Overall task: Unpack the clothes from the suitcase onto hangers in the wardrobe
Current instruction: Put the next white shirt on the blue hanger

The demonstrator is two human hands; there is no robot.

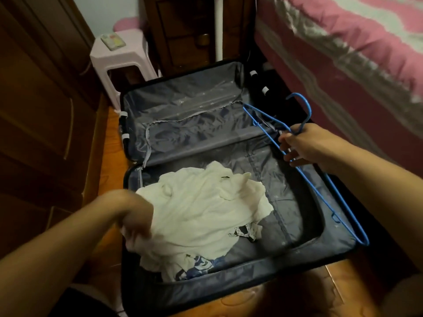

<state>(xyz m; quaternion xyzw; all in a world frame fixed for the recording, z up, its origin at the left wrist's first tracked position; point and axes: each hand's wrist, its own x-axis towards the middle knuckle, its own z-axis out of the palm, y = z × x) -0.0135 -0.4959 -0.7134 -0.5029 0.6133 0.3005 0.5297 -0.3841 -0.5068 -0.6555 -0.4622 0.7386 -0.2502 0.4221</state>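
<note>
Left hand (135,217), blurred, grips the near-left edge of a white garment (201,207) lying in the suitcase (297,264). Right hand (299,146) holds blue wire hangers (320,179), fingers curled round them near the hooks, above the suitcase's right edge; how many hangers cannot be told. Suitcase lies open on the wooden floor (107,143), its lid (183,106) spread flat beyond the main compartment. White garment sits crumpled in the left part of that compartment, over a printed blue-and-white garment (196,266) showing at its near side. Left of the suitcase stands a wooden wardrobe (39,106). Beyond the suitcase's far-left corner stands a pink plastic stool (119,56). Right of the suitcase is a bed (354,42) with pink bedding.
</note>
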